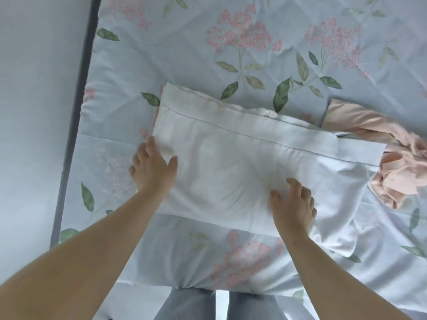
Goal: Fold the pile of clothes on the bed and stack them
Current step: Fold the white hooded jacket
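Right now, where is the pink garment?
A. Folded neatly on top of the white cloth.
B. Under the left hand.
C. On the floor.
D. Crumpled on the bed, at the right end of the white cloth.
D: the pink garment lies crumpled on the bed at the right end of the white cloth; the left hand and right hand touch only the white cloth.

Soft, even daylight, faint shadows; slightly hazy throughout, wide-angle stretching at the edges.
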`<state>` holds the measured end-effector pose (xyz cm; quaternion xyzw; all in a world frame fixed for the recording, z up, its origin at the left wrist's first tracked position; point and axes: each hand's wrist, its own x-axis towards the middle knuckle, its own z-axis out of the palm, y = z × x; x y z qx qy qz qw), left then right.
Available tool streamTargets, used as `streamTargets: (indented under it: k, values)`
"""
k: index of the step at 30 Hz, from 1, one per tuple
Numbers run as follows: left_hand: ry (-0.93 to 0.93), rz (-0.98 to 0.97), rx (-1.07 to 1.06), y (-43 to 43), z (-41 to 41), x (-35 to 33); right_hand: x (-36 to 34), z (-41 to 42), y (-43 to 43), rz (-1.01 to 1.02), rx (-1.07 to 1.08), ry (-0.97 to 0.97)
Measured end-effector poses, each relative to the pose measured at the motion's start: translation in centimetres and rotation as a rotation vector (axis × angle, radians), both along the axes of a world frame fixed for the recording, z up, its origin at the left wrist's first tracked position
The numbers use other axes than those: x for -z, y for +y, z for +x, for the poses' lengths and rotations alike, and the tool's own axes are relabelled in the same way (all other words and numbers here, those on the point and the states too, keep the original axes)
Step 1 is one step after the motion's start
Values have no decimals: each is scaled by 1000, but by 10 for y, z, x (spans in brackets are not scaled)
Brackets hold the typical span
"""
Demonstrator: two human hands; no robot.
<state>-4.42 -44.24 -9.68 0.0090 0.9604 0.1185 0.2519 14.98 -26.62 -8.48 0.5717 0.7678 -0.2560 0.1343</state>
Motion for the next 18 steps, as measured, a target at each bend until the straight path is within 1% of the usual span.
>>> streamTargets:
  k: [2,4,6,8,10,12,14,15,16,18]
  values:
    - [77,80,257,30,-6,-8,-1,11,-7,-13,115,-22]
    - [80,118,576,66,-5,-11,-2,22,-15,-11,260,-29]
    - [61,129,824,104,-4,-10,-3,27,-19,17,428,-11]
    - [32,126,980,138,-2,-6,-4,31,-22,58,587,6]
    - [15,118,1084,166,-2,1,-4,39,-27,50,763,39]
    - [12,91,1165,190,-8,8,0,47,-39,-67,1014,138]
    - [1,51,1233,208,-14,14,2,50,-57,-260,1289,330]
    - [-13,34,1253,213,-17,17,2,48,-65,-371,1375,419]
    - [-36,29,1256,216,-21,19,2,44,-72,-488,1409,493]
    - [-111,45,1218,219,-26,20,6,31,-81,-686,1388,613]
